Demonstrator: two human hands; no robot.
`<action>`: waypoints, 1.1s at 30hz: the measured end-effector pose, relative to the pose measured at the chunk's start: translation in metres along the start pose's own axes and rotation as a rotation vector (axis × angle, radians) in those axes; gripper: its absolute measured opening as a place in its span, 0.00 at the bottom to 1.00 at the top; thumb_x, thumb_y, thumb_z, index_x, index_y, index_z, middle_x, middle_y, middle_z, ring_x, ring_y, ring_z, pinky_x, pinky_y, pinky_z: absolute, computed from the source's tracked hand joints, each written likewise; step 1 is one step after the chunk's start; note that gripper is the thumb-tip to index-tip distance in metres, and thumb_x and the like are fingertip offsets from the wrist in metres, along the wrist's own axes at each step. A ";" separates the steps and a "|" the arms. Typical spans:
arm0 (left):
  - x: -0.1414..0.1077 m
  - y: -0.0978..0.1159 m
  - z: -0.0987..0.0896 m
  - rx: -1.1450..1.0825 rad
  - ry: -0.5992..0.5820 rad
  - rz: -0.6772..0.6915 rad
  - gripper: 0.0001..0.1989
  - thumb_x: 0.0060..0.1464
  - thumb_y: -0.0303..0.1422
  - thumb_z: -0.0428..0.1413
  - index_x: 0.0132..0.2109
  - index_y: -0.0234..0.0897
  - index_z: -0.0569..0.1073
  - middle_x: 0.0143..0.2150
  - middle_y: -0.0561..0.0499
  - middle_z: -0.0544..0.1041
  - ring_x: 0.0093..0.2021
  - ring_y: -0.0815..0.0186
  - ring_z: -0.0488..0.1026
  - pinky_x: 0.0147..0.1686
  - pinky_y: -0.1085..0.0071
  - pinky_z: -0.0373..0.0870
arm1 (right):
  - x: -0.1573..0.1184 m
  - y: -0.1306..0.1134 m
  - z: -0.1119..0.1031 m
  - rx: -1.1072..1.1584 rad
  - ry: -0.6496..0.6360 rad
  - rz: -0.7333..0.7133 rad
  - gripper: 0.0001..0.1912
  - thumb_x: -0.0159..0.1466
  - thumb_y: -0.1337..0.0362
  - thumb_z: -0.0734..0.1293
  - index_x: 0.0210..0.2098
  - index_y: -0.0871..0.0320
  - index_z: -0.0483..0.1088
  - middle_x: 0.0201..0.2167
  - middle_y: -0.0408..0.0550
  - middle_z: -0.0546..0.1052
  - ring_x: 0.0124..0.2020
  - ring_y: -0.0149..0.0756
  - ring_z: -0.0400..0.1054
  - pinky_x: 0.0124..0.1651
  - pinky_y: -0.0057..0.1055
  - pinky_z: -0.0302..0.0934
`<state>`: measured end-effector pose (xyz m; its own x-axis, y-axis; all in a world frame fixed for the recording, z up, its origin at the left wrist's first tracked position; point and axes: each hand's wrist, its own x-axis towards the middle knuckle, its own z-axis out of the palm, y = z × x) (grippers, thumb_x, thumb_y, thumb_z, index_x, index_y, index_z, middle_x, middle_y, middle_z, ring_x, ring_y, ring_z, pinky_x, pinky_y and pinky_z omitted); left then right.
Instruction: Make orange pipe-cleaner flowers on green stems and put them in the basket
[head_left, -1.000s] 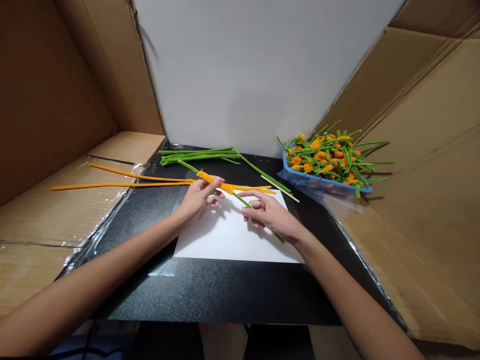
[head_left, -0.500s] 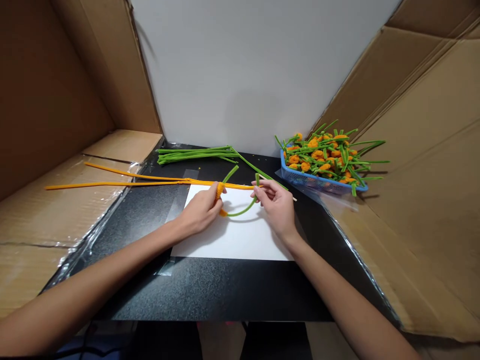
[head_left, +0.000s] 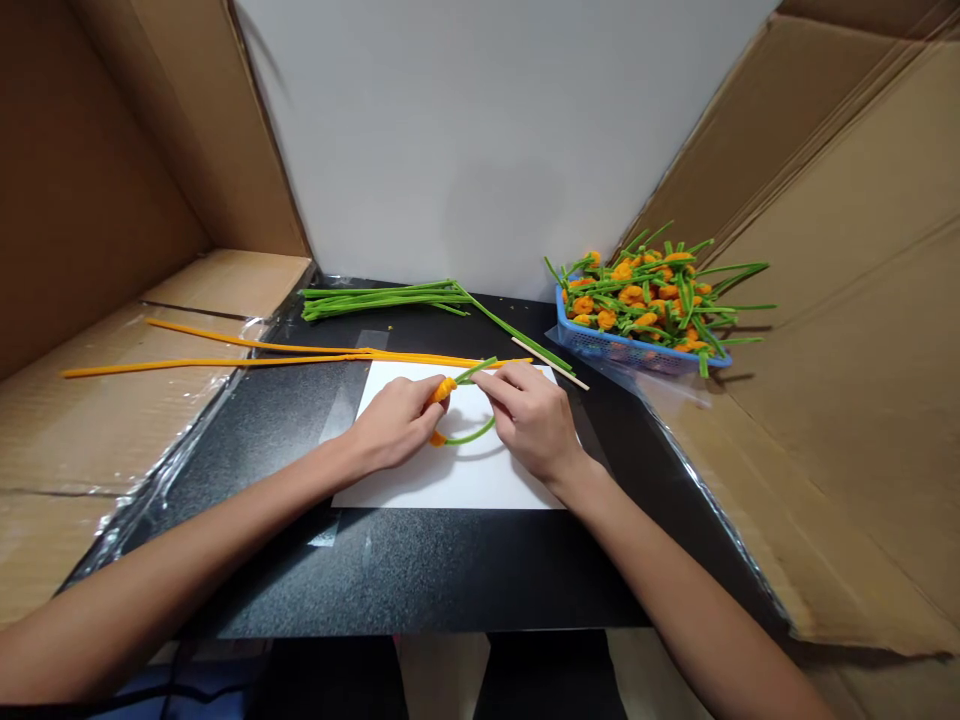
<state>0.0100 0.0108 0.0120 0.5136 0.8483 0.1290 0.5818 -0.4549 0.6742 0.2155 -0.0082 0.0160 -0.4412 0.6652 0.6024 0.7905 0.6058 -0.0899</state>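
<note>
The left hand (head_left: 401, 422) is pinching the orange fuzz (head_left: 445, 389) on a green stick (head_left: 471, 435), which is bending in a loop between the hands, while the right hand (head_left: 532, 415) is pinching it just beside the left hand.

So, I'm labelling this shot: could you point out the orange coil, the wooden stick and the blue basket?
Orange coil (head_left: 444, 389): head view, on its upper visible part.
Wooden stick (head_left: 550, 363): head view, midway along it.
Blue basket (head_left: 600, 345): head view, on its front wall.
</note>
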 end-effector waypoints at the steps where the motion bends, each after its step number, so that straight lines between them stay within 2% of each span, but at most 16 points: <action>1: 0.000 0.000 0.000 0.010 -0.002 -0.007 0.07 0.57 0.30 0.45 0.34 0.38 0.66 0.24 0.55 0.66 0.26 0.65 0.63 0.31 0.68 0.54 | 0.000 0.000 -0.001 -0.007 -0.004 -0.001 0.15 0.66 0.76 0.61 0.43 0.59 0.78 0.32 0.51 0.76 0.36 0.40 0.68 0.39 0.33 0.60; 6: 0.000 0.000 0.000 0.094 -0.016 -0.041 0.07 0.58 0.32 0.44 0.35 0.39 0.65 0.24 0.55 0.65 0.26 0.64 0.63 0.31 0.68 0.54 | 0.000 0.000 -0.003 -0.043 -0.007 -0.013 0.16 0.64 0.77 0.61 0.43 0.59 0.78 0.33 0.51 0.75 0.36 0.40 0.67 0.38 0.33 0.58; 11: -0.001 0.002 0.001 0.151 -0.073 0.008 0.06 0.57 0.30 0.44 0.35 0.39 0.65 0.25 0.53 0.67 0.27 0.63 0.65 0.33 0.67 0.58 | 0.000 -0.002 0.001 -0.039 -0.015 -0.095 0.15 0.64 0.77 0.61 0.41 0.60 0.78 0.31 0.50 0.74 0.34 0.40 0.64 0.36 0.33 0.55; 17: -0.001 0.001 0.002 0.183 -0.057 0.082 0.05 0.58 0.28 0.44 0.36 0.39 0.64 0.27 0.52 0.70 0.28 0.63 0.67 0.33 0.66 0.61 | 0.000 -0.002 0.004 -0.059 -0.054 -0.134 0.17 0.65 0.78 0.60 0.41 0.58 0.78 0.30 0.48 0.73 0.33 0.38 0.61 0.36 0.32 0.54; 20: -0.001 -0.001 0.003 0.160 -0.003 0.129 0.04 0.60 0.28 0.46 0.40 0.38 0.65 0.30 0.52 0.72 0.29 0.63 0.68 0.32 0.67 0.63 | 0.001 0.000 0.001 -0.108 -0.072 -0.093 0.15 0.66 0.77 0.60 0.41 0.58 0.78 0.31 0.49 0.73 0.34 0.39 0.61 0.34 0.32 0.52; 25: 0.001 -0.006 0.007 -0.073 0.169 0.195 0.09 0.64 0.34 0.52 0.50 0.37 0.69 0.38 0.50 0.77 0.31 0.68 0.73 0.31 0.72 0.70 | 0.002 0.004 -0.003 -0.114 -0.115 0.007 0.14 0.65 0.77 0.64 0.42 0.56 0.78 0.34 0.49 0.74 0.37 0.40 0.62 0.33 0.32 0.51; 29: 0.000 -0.008 0.012 -0.117 0.244 0.268 0.10 0.64 0.36 0.56 0.47 0.35 0.74 0.41 0.48 0.80 0.31 0.70 0.74 0.31 0.73 0.73 | 0.002 0.005 -0.003 -0.070 -0.100 0.042 0.17 0.64 0.79 0.62 0.43 0.56 0.78 0.34 0.50 0.75 0.38 0.40 0.64 0.36 0.32 0.54; 33: 0.000 -0.006 0.014 -0.160 0.257 0.253 0.10 0.62 0.35 0.57 0.46 0.34 0.76 0.39 0.48 0.81 0.30 0.71 0.75 0.30 0.75 0.75 | 0.002 0.000 -0.001 0.005 -0.062 0.054 0.15 0.66 0.77 0.61 0.40 0.57 0.78 0.34 0.51 0.77 0.37 0.41 0.66 0.38 0.34 0.58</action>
<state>0.0150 0.0095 -0.0020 0.4421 0.7639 0.4701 0.3410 -0.6279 0.6996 0.2151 -0.0075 0.0177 -0.4239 0.7226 0.5460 0.8119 0.5703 -0.1245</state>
